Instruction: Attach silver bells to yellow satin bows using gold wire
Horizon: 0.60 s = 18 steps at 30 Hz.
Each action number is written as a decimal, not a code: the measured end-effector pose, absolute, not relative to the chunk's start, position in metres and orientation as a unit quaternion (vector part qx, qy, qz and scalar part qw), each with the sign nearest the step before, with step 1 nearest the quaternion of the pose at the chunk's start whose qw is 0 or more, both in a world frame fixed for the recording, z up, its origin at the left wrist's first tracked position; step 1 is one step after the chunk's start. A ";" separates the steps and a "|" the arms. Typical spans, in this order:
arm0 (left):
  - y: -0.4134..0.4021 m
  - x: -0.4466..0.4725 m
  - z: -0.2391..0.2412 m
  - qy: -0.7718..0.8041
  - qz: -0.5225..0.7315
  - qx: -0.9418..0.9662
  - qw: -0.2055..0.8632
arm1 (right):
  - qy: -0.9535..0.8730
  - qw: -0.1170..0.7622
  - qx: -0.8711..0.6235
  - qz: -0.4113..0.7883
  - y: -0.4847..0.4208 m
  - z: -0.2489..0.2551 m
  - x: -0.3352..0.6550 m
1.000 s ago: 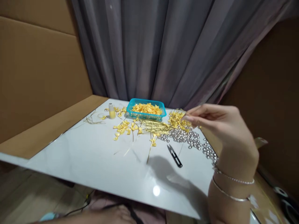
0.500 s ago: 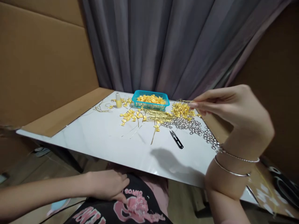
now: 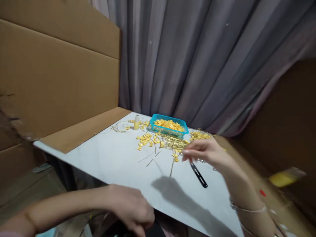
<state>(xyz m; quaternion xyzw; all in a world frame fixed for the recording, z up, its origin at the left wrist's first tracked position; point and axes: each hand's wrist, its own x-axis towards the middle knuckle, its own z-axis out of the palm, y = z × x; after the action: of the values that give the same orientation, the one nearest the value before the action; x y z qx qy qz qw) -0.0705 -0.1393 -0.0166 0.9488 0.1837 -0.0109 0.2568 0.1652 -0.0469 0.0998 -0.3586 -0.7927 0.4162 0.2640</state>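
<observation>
My right hand [image 3: 203, 152] reaches over the table, thumb and fingertips pinched together beside a few yellow bows [image 3: 175, 155] and gold twist ties [image 3: 172, 141]. Whatever the pinch holds is too small and blurred to name. Below that hand lies a pair of black thread snips [image 3: 199, 176], its blade end partly covered by the fingers. Most of the silver beads [image 3: 214, 169] are hidden behind the hand and wrist. Over my lap by the table's front edge, my left hand [image 3: 133, 207] is blurred, with its fingers curled in. What may be inside them is hidden.
A blue basket [image 3: 186, 131] of yellow bows stands at the back, with a small yellow-and-white bottle [image 3: 136, 122] to its left. More bows [image 3: 145, 140] lie in front, and a pile [image 3: 199, 134] sits behind my right hand. Cardboard panels [image 3: 74, 75] flank the table.
My right hand has come down and left, from near the bow pile to beside the snips; the gold strip it pinched no longer shows. My left hand has lifted off my lap. The view has shifted.
</observation>
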 end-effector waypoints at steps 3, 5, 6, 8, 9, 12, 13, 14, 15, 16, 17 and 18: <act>-0.100 -0.075 0.015 0.339 0.172 0.861 0.338 | -0.784 0.258 -0.347 0.446 -0.049 0.082 0.145; -0.075 -0.072 0.028 0.381 0.269 0.796 0.385 | -0.775 0.292 -0.305 0.470 -0.049 0.069 0.138; -0.064 -0.069 0.032 0.353 0.296 0.776 0.430 | -0.768 0.311 -0.287 0.480 -0.047 0.063 0.136; -0.051 -0.059 0.030 0.277 0.294 0.737 0.543 | -0.749 0.355 -0.275 0.487 -0.045 0.049 0.134; -0.048 -0.054 0.027 0.259 0.289 0.710 0.587 | -0.740 0.368 -0.274 0.491 -0.043 0.042 0.133; -0.045 -0.041 0.010 0.265 0.250 0.651 0.666 | -0.711 0.406 -0.304 0.488 -0.037 0.022 0.133; -0.045 -0.039 0.004 0.271 0.241 0.640 0.678 | -0.693 0.414 -0.318 0.497 -0.035 0.017 0.133; -0.045 -0.038 -0.001 0.278 0.247 0.632 0.679 | -0.673 0.419 -0.327 0.514 -0.033 0.012 0.133; -0.044 -0.039 -0.005 0.282 0.245 0.634 0.677 | -0.655 0.421 -0.333 0.533 -0.031 0.008 0.133; -0.043 -0.041 -0.009 0.284 0.237 0.639 0.674 | -0.639 0.422 -0.333 0.551 -0.028 0.005 0.134; -0.041 -0.043 -0.011 0.282 0.234 0.639 0.676 | -0.627 0.421 -0.330 0.566 -0.026 0.002 0.135; -0.039 -0.046 -0.012 0.278 0.232 0.639 0.679 | -0.619 0.423 -0.327 0.575 -0.024 0.000 0.135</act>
<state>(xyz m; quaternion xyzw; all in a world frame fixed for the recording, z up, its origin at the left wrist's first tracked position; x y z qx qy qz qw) -0.0461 -0.0387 -0.0120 0.6391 0.2781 0.2316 0.6787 0.1354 -0.0237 -0.0004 -0.3274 -0.6193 0.5750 0.4227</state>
